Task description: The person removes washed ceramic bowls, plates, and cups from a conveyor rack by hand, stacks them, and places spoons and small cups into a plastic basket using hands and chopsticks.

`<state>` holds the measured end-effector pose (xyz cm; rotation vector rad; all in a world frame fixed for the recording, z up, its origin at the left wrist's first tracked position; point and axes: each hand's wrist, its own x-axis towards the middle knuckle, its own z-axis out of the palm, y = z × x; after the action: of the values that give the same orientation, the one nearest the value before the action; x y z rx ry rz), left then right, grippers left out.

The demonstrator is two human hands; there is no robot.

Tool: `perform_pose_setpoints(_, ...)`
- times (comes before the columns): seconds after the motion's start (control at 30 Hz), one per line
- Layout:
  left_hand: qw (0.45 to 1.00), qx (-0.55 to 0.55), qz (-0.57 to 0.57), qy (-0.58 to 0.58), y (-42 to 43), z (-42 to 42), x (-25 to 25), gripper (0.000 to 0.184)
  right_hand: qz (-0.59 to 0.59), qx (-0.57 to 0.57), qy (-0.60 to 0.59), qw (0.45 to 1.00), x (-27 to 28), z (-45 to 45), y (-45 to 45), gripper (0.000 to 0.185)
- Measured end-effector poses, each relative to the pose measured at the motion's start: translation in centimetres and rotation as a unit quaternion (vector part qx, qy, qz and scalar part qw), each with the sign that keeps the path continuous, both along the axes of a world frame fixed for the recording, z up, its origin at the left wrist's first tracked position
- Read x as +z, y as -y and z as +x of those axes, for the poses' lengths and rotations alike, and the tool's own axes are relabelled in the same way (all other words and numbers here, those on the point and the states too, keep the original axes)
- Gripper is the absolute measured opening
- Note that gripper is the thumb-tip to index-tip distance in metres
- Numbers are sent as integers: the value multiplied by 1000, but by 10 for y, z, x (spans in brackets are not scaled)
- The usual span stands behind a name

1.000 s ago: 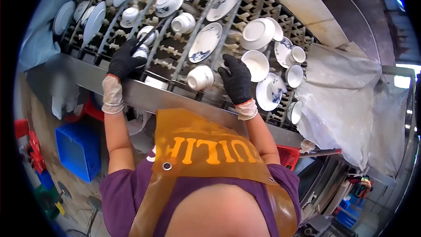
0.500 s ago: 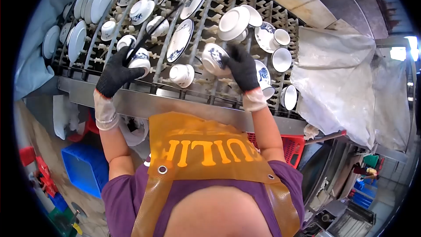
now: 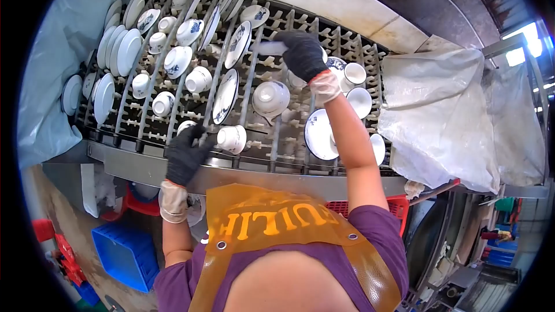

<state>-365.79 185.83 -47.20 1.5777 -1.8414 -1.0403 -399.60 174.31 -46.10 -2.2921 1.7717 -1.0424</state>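
Note:
My right hand (image 3: 303, 55), in a black glove, reaches over the far middle of the rack and grips a white dish (image 3: 269, 48), blurred by motion. A white bowl (image 3: 270, 98) sits below it between the rack's bars. My left hand (image 3: 188, 156), also gloved in black, is at the rack's near edge with thumb and fingers apart. Just beyond its fingertips is a small bowl (image 3: 186, 126), partly hidden. To its right lies a white cup (image 3: 231, 138) on its side. A blue-patterned oval plate (image 3: 225, 97) leans between the bars further up.
The pegged rack (image 3: 260, 72) carries several plates (image 3: 128, 52), cups and bowls on its left side. At the right stand a plate (image 3: 321, 134) and a bowl (image 3: 359, 103) beside a plastic curtain (image 3: 433, 115). A steel edge (image 3: 202, 176) runs along the front; a blue bin (image 3: 124, 254) is below.
My right hand has let go of the patterned bowl, moved up and taken a white dish from the stack. My left hand has drawn back from the small bowl. The view has shifted.

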Motion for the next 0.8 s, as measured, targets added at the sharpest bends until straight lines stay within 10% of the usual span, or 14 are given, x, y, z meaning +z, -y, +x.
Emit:
perform_pose_setpoints(0.1, 996, -64, 21, 65, -12, -36, 1, 57, -47, 57, -262, 962, -8, 9, 7, 18)
perform_pose_setpoints(0.17, 990, -76, 12, 117, -15, -41, -10, 66, -143, 31, -120, 982, -25, 1, 12, 27)
perform_pose_setpoints(0.3, 981, -73, -3, 179, -21, -51, -10, 73, 157, -213, -84, 961, -71, -30, 14, 51)
perform_pose_setpoints(0.37, 980, -63, 25, 188, -17, -62, 3, 65, 221, -161, -12, 962, -132, -57, 28, 51)
perform_pose_setpoints(0.43, 978, -130, -87, 139, -13, -65, -17, 64, 9, -108, -36, 993, -139, -73, 37, 37)
perform_pose_setpoints(0.47, 976, -128, -83, 158, -14, -77, -15, 64, 205, -139, 88, 965, -85, -70, 34, 35)
perform_pose_setpoints(0.57, 965, -200, -100, 135, -20, -101, -28, 45, 66, -120, 251, 958, -128, -127, 74, 41)
perform_pose_setpoints(0.8, 994, -110, 22, 18, -33, -81, -35, 26, 352, -342, -61, 869, -97, -193, -15, 48)
